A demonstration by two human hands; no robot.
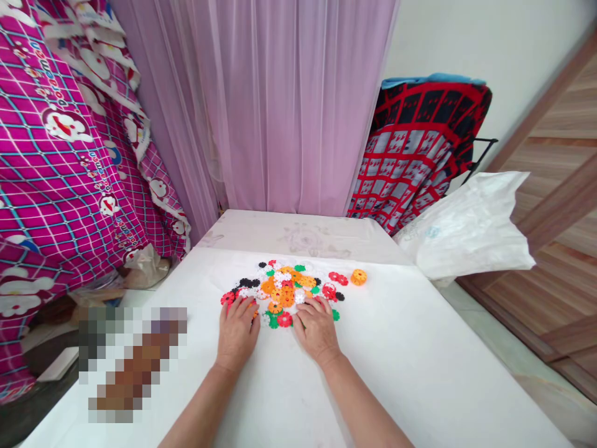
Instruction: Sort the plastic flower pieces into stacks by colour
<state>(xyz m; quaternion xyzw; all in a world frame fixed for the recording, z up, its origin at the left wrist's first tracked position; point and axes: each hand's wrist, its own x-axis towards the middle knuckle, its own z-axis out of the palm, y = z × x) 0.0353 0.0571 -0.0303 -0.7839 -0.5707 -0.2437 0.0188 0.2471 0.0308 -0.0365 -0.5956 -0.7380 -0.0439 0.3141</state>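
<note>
A loose pile of plastic snowflake discs [286, 294] in orange, red, white, green and black lies on the white-covered table. At the pile's near left edge rests my left hand [239, 326], palm down with fingers stretched over some discs. My right hand [317, 326] lies flat at the near right edge, its fingers spread and touching discs. Neither hand grips anything that I can see. Some discs are partly hidden under the fingers. An orange stack of discs [359, 277] sits apart, to the right of the pile.
The white table [410, 367] stretches around the pile. A white plastic bag [471, 227] stands beyond its right edge. Pink patterned cloth [69, 137] hangs at left, a purple curtain [298, 112] behind. A pixelated patch covers part of the table's left side.
</note>
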